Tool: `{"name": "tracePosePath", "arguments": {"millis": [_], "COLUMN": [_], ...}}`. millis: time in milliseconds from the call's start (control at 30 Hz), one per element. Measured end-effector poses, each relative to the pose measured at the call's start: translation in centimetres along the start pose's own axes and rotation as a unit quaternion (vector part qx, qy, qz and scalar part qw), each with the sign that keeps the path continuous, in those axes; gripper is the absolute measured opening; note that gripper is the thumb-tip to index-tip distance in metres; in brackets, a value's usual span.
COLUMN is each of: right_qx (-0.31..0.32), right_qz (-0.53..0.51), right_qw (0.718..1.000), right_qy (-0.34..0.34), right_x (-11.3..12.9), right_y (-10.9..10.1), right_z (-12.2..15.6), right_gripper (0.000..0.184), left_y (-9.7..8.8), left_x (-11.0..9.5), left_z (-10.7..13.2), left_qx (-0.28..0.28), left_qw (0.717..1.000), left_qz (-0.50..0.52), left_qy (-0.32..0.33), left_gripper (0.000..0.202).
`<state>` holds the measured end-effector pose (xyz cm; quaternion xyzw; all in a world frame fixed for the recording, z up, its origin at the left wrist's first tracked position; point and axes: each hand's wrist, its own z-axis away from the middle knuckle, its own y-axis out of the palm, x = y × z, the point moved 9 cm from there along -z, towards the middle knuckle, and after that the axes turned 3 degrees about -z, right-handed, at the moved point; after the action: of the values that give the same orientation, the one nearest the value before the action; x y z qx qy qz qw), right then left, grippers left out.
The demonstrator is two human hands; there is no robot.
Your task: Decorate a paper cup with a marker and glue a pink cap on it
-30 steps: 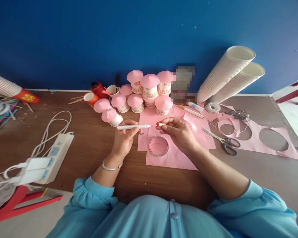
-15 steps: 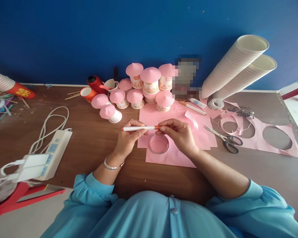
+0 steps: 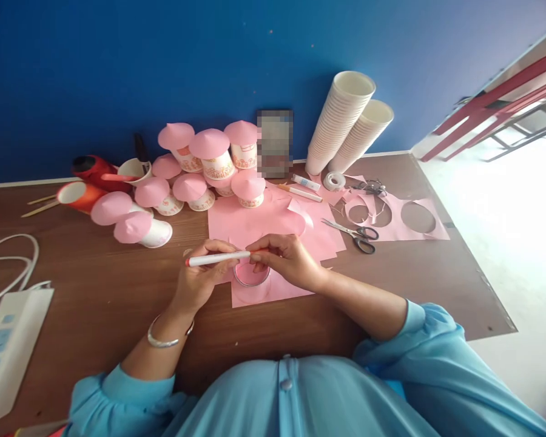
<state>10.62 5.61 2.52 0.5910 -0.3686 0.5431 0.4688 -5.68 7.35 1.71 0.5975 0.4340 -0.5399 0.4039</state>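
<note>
A white marker (image 3: 216, 258) with a red end is held level above the pink paper. My left hand (image 3: 196, 280) is closed around its barrel. My right hand (image 3: 291, 260) pinches the cap end, which the fingers mostly cover. Below the hands, a round metal ring (image 3: 252, 285) lies on a pink sheet (image 3: 291, 295), partly hidden by my right fingers. A faint circle outline shows on the sheet near the ring.
Paper cups with pink cone roofs (image 3: 209, 144) stand at the back left. Scissors (image 3: 364, 235), a tape roll (image 3: 334, 181) and cut pink scraps (image 3: 395, 209) lie to the right. Tall cup stacks (image 3: 341, 115) lean by the wall. A power strip (image 3: 16, 346) sits at left.
The view has turned to the right, so the scene has shifted left. Both hands still grip the marker, and its cap end is now more covered by my right fingers.
</note>
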Motion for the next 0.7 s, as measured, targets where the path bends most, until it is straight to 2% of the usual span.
{"name": "tracePosePath", "arguments": {"millis": [67,100,167,233,300,367,400,467,533,600,700], "right_qx": [-0.03,-0.074,-0.188,-0.282,-0.322,-0.31,-0.29,-0.245,-0.237,-0.22,-0.176], "right_qz": [0.113,0.197,0.36,0.463,0.52,0.581,0.616,0.674,0.682,0.706,0.72], "right_qw": [0.992,0.975,0.908,0.835,0.789,0.751,0.73,0.69,0.682,0.658,0.651], "right_qy": [-0.051,-0.076,-0.104,-0.089,-0.056,-0.039,-0.052,-0.101,-0.116,-0.142,-0.159], "right_x": [1.5,2.4,4.0,4.5,3.8,2.9,2.6,2.6,2.7,3.1,2.9], "right_y": [-2.8,-5.1,-10.4,-15.7,-19.9,-21.9,-22.0,-20.7,-19.5,-17.4,-14.5], "right_z": [1.0,1.7,3.3,5.0,6.1,6.5,6.6,6.7,7.1,7.5,7.9], "right_gripper": [0.026,0.022,0.018,0.019,0.02,0.019,0.019,0.022,0.02,0.021,0.022], "left_y": [0.6,0.6,0.1,-0.6,-0.9,-0.7,-0.4,0.5,1.7,2.9,4.2], "left_x": [0.0,-0.1,-0.6,-1.2,-1.5,-1.6,-1.7,-1.8,-1.6,-1.4,-0.9], "left_z": [0.0,-0.1,-0.3,-0.6,-0.8,-0.8,-0.7,-0.2,0.4,1.1,1.6], "left_qx": [0.028,0.032,0.025,0.024,0.041,0.071,0.088,0.122,0.163,0.196,0.22], "left_qw": [0.999,0.999,0.994,0.978,0.963,0.952,0.946,0.928,0.904,0.886,0.874], "left_qz": [-0.013,-0.03,-0.105,-0.2,-0.254,-0.281,-0.297,-0.337,-0.383,-0.41,-0.422], "left_qy": [-0.009,-0.005,0.025,0.061,0.084,0.094,0.096,0.098,0.093,0.094,0.098], "left_gripper": [0.048,0.057,0.054,0.043,0.046,0.053,0.057,0.067,0.083,0.096,0.104]}}
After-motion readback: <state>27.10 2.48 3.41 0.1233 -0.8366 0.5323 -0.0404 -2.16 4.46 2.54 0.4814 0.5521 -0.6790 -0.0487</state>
